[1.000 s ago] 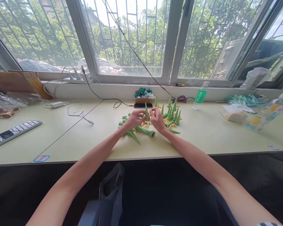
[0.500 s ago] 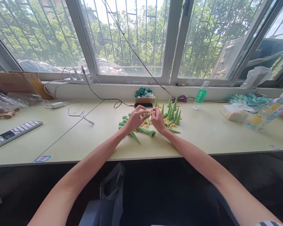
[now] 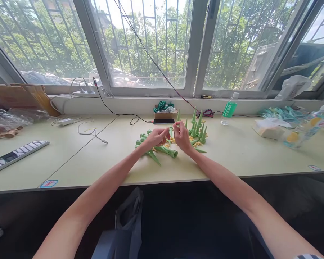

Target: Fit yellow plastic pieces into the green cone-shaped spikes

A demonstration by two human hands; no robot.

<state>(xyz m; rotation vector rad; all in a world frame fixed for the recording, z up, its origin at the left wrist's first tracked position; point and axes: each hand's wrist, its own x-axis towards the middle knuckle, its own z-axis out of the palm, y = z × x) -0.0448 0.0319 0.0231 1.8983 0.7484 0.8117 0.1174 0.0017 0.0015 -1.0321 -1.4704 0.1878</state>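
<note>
My left hand (image 3: 158,137) is closed, thumb and fingers pinched on a green plastic spike (image 3: 170,132) that shows at its fingertips. Just to its right, my right hand (image 3: 181,137) is raised with curled fingers pressed together; whatever they hold is hidden. Hollow green spikes (image 3: 167,151) lie in a pile under and around my left hand. Beyond my right hand stands a group of upright green spikes (image 3: 198,126). Small yellow pieces (image 3: 192,138) are scattered among them on the table.
Behind the hands lie a black phone (image 3: 164,121) and a small box of green items (image 3: 165,109). A water bottle (image 3: 229,109) stands to the right, near a tissue pack (image 3: 270,129) and a large bottle (image 3: 307,127). Cables (image 3: 93,133) lie at left. Another person's hand shows at the right edge.
My hands have come slightly apart. My left hand has lowered and its fingers have drawn together; my right hand's fingers have curled in more.
</note>
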